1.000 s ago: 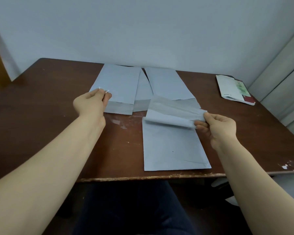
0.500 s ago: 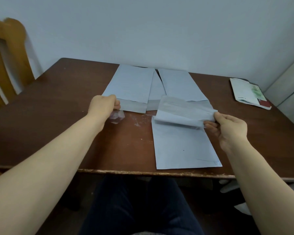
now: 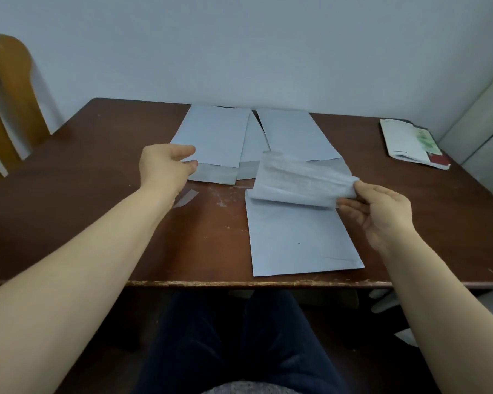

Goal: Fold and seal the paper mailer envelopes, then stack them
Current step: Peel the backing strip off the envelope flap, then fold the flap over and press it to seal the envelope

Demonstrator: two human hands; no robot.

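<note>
Presently, the near envelope (image 3: pixel 302 237) lies flat on the table (image 3: pixel 83 166), its bottom edge just short of the table's front edge. It serves as the reference point below.

Its flap (image 3: pixel 299 180) is raised and curled over the top end, not pressed down. The right hand (image 3: pixel 382 214) pinches the flap's right end, thumb on top and fingers beneath.

The left hand (image 3: pixel 165 169) is to the left of and beyond the near envelope, fingers loosely spread with the thumb apart from them, gripping nothing. Its fingertips (image 3: pixel 194 164) sit at the closest corner of the left envelope (image 3: pixel 217 137); actual contact cannot be confirmed.

Beyond the near envelope three more lie side by side: the left envelope, a middle envelope (image 3: pixel 254 146) partly covered by the left one, and a right envelope (image 3: pixel 293 135) directly behind the raised flap. All three show darker flaps at their closer ends.

A clear strip (image 3: pixel 185 197) lies on the table to the left of the near envelope, beside the left wrist.

A booklet (image 3: pixel 407 140) lies well to the right and beyond. A wooden chair (image 3: pixel 9 89) stands far to the left, off the table.
</note>
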